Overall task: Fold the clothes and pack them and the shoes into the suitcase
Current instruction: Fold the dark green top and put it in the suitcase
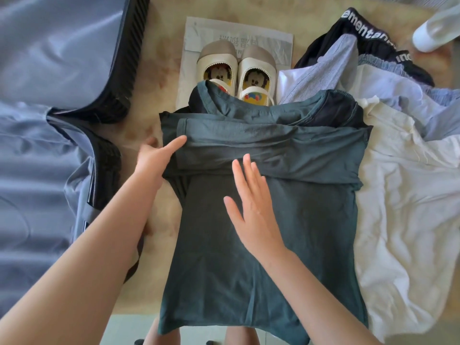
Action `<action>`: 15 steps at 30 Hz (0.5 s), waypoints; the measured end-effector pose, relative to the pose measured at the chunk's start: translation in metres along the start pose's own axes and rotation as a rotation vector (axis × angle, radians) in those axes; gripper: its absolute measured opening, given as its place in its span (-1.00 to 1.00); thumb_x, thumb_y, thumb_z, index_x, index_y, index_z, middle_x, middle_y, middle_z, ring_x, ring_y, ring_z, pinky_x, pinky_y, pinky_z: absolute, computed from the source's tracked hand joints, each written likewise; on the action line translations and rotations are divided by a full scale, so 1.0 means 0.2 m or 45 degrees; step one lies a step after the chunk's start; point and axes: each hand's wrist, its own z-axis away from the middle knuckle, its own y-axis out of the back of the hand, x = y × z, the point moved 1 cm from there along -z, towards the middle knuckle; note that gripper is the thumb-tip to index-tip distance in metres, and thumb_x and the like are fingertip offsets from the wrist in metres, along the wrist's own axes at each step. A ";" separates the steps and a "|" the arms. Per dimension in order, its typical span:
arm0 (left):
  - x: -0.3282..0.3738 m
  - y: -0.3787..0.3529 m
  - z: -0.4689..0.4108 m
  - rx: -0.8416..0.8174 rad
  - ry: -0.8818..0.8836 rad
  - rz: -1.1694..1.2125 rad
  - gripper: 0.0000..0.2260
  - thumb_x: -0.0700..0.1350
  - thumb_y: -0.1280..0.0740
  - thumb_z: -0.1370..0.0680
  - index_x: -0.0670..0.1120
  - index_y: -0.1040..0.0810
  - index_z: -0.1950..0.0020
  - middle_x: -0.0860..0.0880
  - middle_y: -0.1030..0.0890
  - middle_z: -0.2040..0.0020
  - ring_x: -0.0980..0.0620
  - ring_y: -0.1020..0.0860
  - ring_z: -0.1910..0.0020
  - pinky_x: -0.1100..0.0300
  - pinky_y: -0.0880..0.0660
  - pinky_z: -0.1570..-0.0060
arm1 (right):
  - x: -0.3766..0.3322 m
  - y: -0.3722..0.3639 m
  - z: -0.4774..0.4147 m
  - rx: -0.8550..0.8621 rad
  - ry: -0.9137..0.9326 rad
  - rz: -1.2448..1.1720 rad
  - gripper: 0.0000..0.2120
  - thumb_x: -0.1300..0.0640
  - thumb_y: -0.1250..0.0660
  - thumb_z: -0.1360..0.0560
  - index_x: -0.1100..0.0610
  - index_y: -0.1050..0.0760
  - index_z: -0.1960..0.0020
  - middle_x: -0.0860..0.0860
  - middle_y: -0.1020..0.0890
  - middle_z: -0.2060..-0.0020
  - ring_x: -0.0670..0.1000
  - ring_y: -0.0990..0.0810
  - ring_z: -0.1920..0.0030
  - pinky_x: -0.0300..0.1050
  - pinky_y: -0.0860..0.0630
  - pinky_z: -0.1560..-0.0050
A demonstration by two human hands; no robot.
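Centre of beige tabletop (154, 70): dark green T-shirt (261, 245), spread flat, collar at the far end, hem hanging over the near edge, sleeves folded inward into a band across the chest. Not in the suitcase, just beside it. Left hand (151, 159) at the shirt's left edge: digits straight and apart, one laid on the end of the folded sleeve, the rest blurred just off the cloth; nothing clamped. Right hand (251, 200) palm down over the middle of the shirt just below the sleeve band, fingers straight and spread, gripping nothing; pressing or just above the cloth, cannot tell. Far left: open suitcase (49, 70), both halves lying flat, grey-blue lining up, black ribbed shell at the edges. Beyond the collar: pair of cream shoes (239, 70) with cartoon-print insoles, side by side on a crumpled printed plastic bag (273, 41), heels partly covered by the shirt's collar. Right side: unfolded heap touching the shirt, with a white garment (403, 195) nearest, a blue-striped shirt (331, 68) behind it, and a black garment with a white-lettered waistband (368, 33) farthest.
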 end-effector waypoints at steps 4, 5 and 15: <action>0.02 0.01 0.01 -0.149 0.001 0.046 -0.54 -0.01 -0.54 -0.36 -0.09 -0.55 -0.20 0.00 -0.65 0.00 0.06 -0.63 0.05 0.24 -0.58 0.23 | -0.13 -0.06 -0.02 -0.013 -0.029 -0.171 -0.38 0.18 -0.14 -0.61 0.02 0.08 -0.57 -0.07 0.13 -0.56 -0.10 0.14 -0.54 0.01 0.06 -0.54; 0.03 0.02 0.02 -0.169 -0.017 0.084 -0.62 -0.06 -0.52 -0.40 -0.09 -0.56 -0.17 -0.01 -0.66 0.05 0.08 -0.64 0.11 0.28 -0.56 0.33 | -0.16 -0.07 -0.04 -0.003 -0.044 -0.220 -0.38 0.21 -0.15 -0.61 0.02 0.06 -0.57 -0.07 0.11 -0.56 -0.10 0.09 -0.54 0.01 0.02 -0.53; 0.04 0.08 0.10 -0.127 -0.491 -0.018 -0.73 -0.12 -0.42 -0.50 -0.09 -0.54 -0.19 0.04 -0.65 0.00 0.17 -0.63 0.06 0.40 -0.53 0.23 | -0.35 -0.13 -0.21 -0.064 -0.142 -0.360 -0.36 0.26 -0.18 -0.58 0.03 0.02 -0.57 0.04 -0.04 -0.56 0.00 -0.09 -0.52 0.00 -0.12 -0.50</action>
